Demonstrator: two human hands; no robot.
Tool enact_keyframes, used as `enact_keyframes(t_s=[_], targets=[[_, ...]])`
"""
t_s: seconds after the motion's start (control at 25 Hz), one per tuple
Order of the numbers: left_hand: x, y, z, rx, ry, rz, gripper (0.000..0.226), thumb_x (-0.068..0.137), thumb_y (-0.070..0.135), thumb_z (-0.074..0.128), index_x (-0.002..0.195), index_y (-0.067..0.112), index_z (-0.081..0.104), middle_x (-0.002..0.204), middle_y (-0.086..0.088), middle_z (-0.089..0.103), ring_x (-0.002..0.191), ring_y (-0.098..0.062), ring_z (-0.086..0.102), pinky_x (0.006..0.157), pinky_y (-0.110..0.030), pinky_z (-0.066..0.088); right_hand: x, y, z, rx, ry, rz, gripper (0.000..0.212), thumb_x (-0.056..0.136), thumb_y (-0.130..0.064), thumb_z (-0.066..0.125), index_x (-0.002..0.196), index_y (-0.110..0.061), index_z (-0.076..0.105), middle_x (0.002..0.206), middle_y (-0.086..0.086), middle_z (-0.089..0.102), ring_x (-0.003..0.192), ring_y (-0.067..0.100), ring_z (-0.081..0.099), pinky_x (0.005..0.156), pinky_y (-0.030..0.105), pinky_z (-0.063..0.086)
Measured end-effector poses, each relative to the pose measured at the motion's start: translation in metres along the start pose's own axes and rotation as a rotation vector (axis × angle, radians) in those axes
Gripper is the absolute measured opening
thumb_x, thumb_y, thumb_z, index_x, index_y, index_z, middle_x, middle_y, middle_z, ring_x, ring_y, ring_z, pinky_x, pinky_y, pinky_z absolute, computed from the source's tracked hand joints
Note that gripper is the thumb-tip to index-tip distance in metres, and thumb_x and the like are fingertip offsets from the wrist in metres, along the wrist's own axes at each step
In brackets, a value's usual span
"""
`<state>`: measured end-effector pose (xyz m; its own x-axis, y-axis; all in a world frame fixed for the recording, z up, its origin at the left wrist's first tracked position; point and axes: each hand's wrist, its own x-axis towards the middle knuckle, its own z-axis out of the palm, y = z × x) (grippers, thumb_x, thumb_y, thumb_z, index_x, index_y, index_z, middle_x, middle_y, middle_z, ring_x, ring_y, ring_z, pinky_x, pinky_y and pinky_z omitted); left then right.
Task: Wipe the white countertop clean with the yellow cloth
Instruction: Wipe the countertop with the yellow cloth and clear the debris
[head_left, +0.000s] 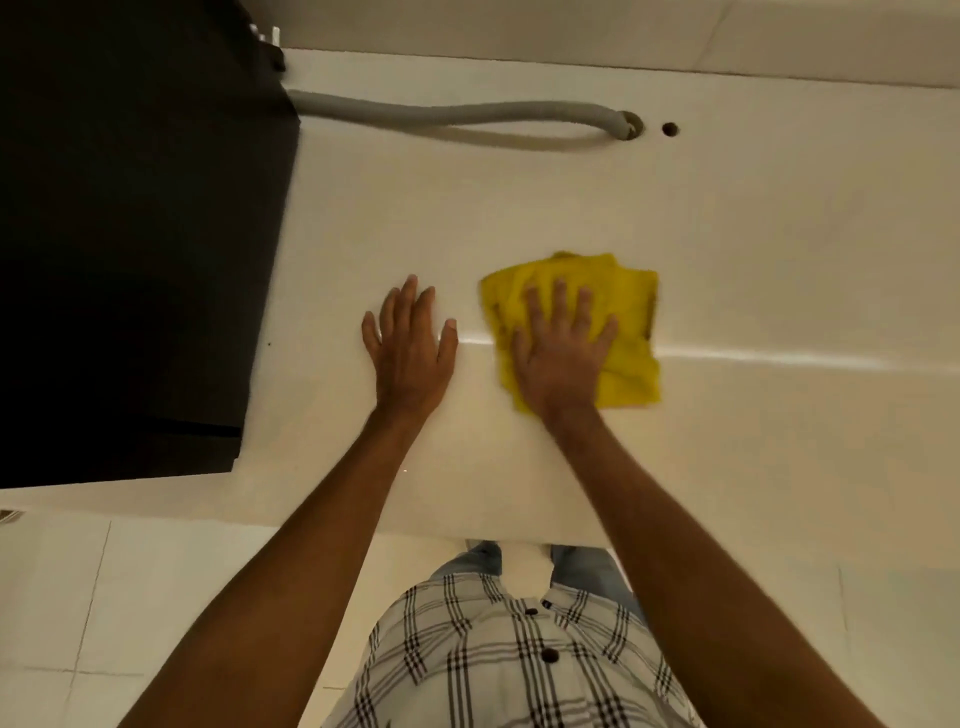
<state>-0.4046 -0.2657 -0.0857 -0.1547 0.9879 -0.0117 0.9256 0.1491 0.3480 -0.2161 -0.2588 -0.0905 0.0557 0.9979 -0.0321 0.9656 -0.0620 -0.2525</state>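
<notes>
The yellow cloth lies folded and flat on the white countertop, a little right of the middle. My right hand presses flat on top of the cloth with its fingers spread, covering the cloth's left half. My left hand rests flat on the bare counter just left of the cloth, fingers apart, holding nothing. A small gap separates the left thumb from the cloth's edge.
A large black appliance fills the counter's left side. A grey corrugated hose runs from it along the back into a hole, with a smaller hole beside it. The counter's front edge is near my body; tiled floor lies below.
</notes>
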Motion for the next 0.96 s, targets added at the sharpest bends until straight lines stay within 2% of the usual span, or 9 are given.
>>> enact_keyframes(t_s=[0.12, 0.24, 0.32, 0.48, 0.6, 0.68, 0.8, 0.88, 0.96], targets=[[0.019, 0.018, 0.004, -0.055, 0.003, 0.012, 0.059, 0.1, 0.048, 0.033, 0.148, 0.017, 0.047, 0.163, -0.006, 0.036, 0.15, -0.028, 0.032, 0.122, -0.057, 0.016, -0.083, -0.012, -0.005, -0.026, -0.121, -0.341, 0.058, 0.106, -0.052, 0.031, 0.162, -0.035, 0.028, 0.172, 0.003, 0.023, 0.16, 0.037, 0.014, 0.121, 0.07, 0.013], [0.027, 0.027, 0.009, 0.002, -0.01, 0.068, 0.057, 0.101, 0.046, 0.033, 0.148, 0.016, 0.045, 0.163, -0.007, 0.036, 0.15, -0.029, 0.032, 0.122, -0.058, 0.017, -0.147, 0.048, -0.027, -0.092, -0.172, -0.416, 0.059, 0.107, -0.056, 0.025, 0.163, -0.039, 0.019, 0.174, -0.002, 0.014, 0.161, 0.031, 0.006, 0.123, 0.067, 0.011], [0.026, 0.03, 0.011, 0.023, -0.025, 0.095, 0.057, 0.101, 0.046, 0.034, 0.149, 0.016, 0.044, 0.164, -0.007, 0.035, 0.151, -0.029, 0.031, 0.123, -0.058, 0.016, -0.155, 0.106, -0.041, -0.131, -0.141, -0.267, 0.059, 0.107, -0.056, 0.023, 0.163, -0.039, 0.02, 0.174, -0.001, 0.016, 0.161, 0.031, 0.008, 0.123, 0.067, 0.014], [0.022, 0.032, 0.011, 0.031, -0.04, 0.127, 0.057, 0.102, 0.046, 0.036, 0.15, 0.015, 0.043, 0.164, -0.007, 0.034, 0.151, -0.028, 0.03, 0.124, -0.057, 0.016, -0.087, 0.207, -0.061, -0.142, -0.025, 0.245, 0.061, 0.105, -0.057, 0.019, 0.162, -0.037, 0.026, 0.172, 0.004, 0.025, 0.159, 0.035, 0.019, 0.12, 0.071, 0.016], [0.021, 0.032, 0.012, 0.044, -0.041, 0.15, 0.056, 0.102, 0.045, 0.037, 0.149, 0.014, 0.043, 0.163, -0.008, 0.035, 0.151, -0.028, 0.03, 0.124, -0.057, 0.016, -0.006, 0.185, -0.058, -0.055, 0.017, 0.408, 0.066, 0.1, -0.059, 0.017, 0.161, -0.036, 0.029, 0.171, 0.007, 0.026, 0.157, 0.041, 0.02, 0.118, 0.076, 0.014], [0.022, 0.032, 0.014, 0.055, -0.049, 0.159, 0.056, 0.102, 0.045, 0.036, 0.148, 0.014, 0.043, 0.163, -0.008, 0.036, 0.151, -0.029, 0.03, 0.123, -0.057, 0.017, 0.014, 0.13, -0.04, -0.064, 0.033, 0.308, 0.066, 0.1, -0.058, 0.022, 0.16, -0.033, 0.034, 0.169, 0.009, 0.031, 0.155, 0.043, 0.025, 0.117, 0.076, 0.017], [0.023, 0.031, 0.014, 0.07, -0.033, 0.155, 0.056, 0.101, 0.045, 0.037, 0.146, 0.014, 0.046, 0.161, -0.008, 0.038, 0.149, -0.03, 0.033, 0.122, -0.058, 0.02, -0.036, 0.054, -0.02, -0.115, 0.026, -0.032, 0.058, 0.105, -0.053, 0.032, 0.16, -0.033, 0.034, 0.17, 0.006, 0.03, 0.157, 0.04, 0.023, 0.119, 0.072, 0.018], [0.023, 0.031, 0.014, 0.068, -0.026, 0.161, 0.056, 0.101, 0.045, 0.037, 0.146, 0.014, 0.046, 0.161, -0.008, 0.039, 0.149, -0.031, 0.034, 0.121, -0.058, 0.021, -0.094, 0.054, -0.023, -0.079, -0.061, -0.158, 0.059, 0.107, -0.055, 0.029, 0.163, -0.037, 0.025, 0.173, 0.001, 0.022, 0.16, 0.034, 0.013, 0.122, 0.068, 0.014], [0.022, 0.032, 0.014, 0.072, -0.022, 0.168, 0.055, 0.101, 0.045, 0.038, 0.146, 0.014, 0.046, 0.16, -0.008, 0.04, 0.148, -0.03, 0.034, 0.121, -0.057, 0.021, -0.136, 0.092, -0.034, -0.076, -0.065, -0.102, 0.06, 0.107, -0.056, 0.028, 0.163, -0.039, 0.02, 0.174, -0.003, 0.016, 0.162, 0.03, 0.008, 0.124, 0.066, 0.012]])
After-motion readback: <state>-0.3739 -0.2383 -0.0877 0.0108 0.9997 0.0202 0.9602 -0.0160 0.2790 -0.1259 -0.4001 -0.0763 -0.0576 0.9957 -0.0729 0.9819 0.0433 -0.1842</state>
